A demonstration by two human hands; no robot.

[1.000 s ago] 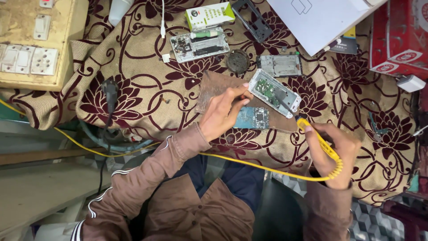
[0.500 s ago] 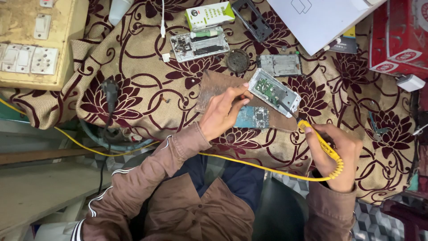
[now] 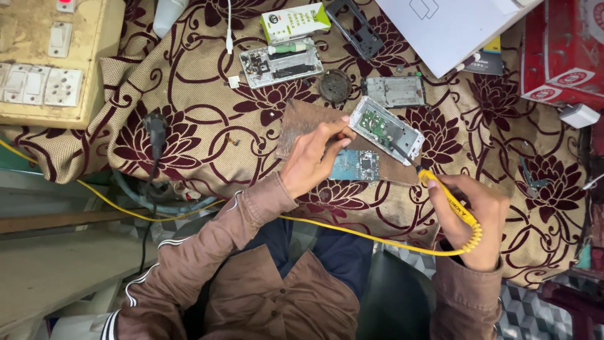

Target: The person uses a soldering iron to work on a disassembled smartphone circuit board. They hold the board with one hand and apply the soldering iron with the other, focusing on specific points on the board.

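Opened white phone body with green circuit board (image 3: 385,130) lies diagonal, up-left of right hand (image 3: 473,217) clasping yellow-handled soldering iron (image 3: 448,196); left hand (image 3: 313,157), nearer, pinches something thin at its edge.

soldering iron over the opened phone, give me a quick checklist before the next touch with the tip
1. Right hand has a firm grip on the yellow soldering iron: ok, fingers wrapped round the handle.
2. Tip is over the opened phone: ok, it points at the lower edge; contact cannot tell.
3. Left hand steadies the work: cannot tell, its fingertips are at the phone's left end, touching or not is unclear.
4. Yellow cord runs free: not ok, it crosses the lap under the left forearm.
5. Blue circuit board away from the tip: not ok, it lies just beside the phone.
6. Phone rests on the brown mat: ok.
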